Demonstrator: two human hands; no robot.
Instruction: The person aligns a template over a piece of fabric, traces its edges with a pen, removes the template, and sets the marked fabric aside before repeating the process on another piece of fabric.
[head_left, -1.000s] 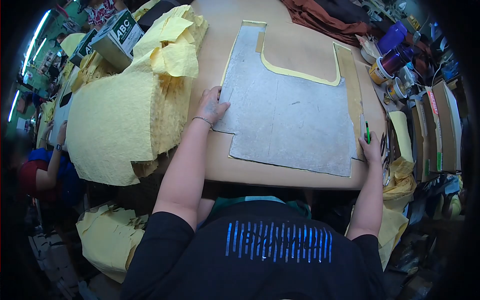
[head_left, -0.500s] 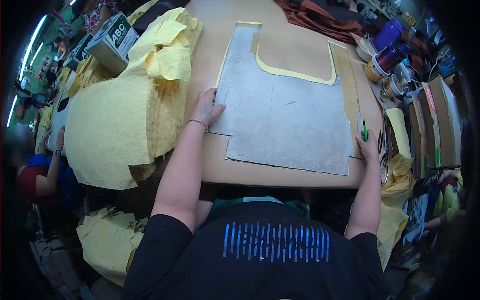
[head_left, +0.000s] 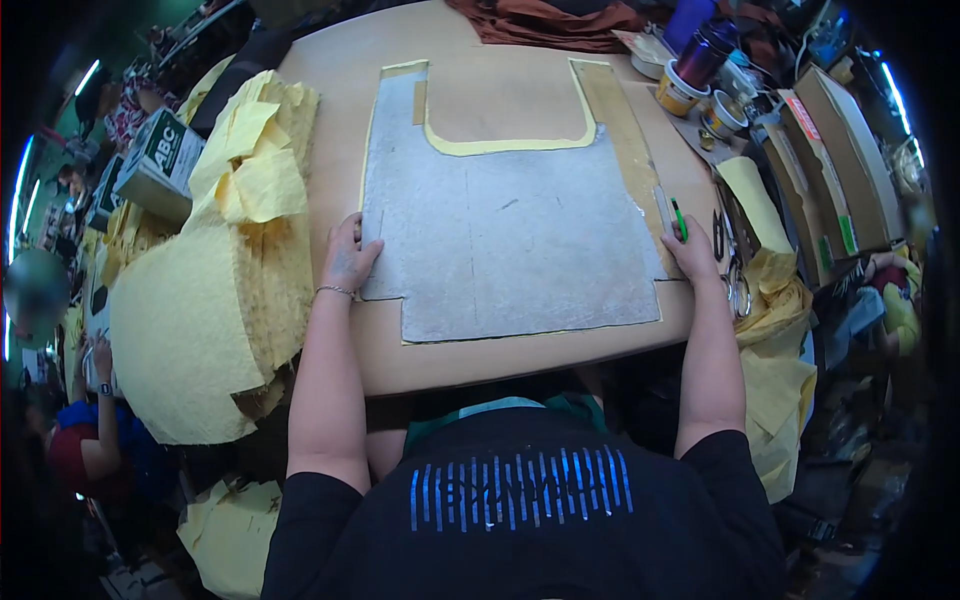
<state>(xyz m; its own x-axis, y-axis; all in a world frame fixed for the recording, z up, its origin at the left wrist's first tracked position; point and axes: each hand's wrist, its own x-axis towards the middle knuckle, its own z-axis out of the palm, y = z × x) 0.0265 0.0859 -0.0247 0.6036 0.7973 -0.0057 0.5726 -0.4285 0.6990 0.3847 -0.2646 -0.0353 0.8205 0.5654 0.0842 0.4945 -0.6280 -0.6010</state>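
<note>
A large grey pattern template [head_left: 520,240] with a U-shaped cutout lies flat on the table, a yellow sheet [head_left: 510,147] showing along its edges. At its left edge, my left hand [head_left: 348,258] is closed, thumb on top and fingers curled at the side. My right hand [head_left: 694,252] is closed round a green pen [head_left: 680,219], tip pointing up and away from me. That hand rests by the template's right edge, near a narrow strip resembling a ruler [head_left: 662,208]. Its fingertips are partly hidden.
A tall yellow sheet stack [head_left: 180,310] stands left, by an ABC-marked box [head_left: 160,160]. Scissors [head_left: 738,290] lie right of my right hand. Beyond are tubs [head_left: 680,90], a dark tumbler [head_left: 707,50] and cardboard boxes [head_left: 840,150]. Brown cloth [head_left: 550,22] lies at the far edge. Another person's arm [head_left: 103,385] shows left.
The head view has swung to the right, so the table and template sit further left in the picture. Both hands keep their places at the template's edges, the pen still in the right.
</note>
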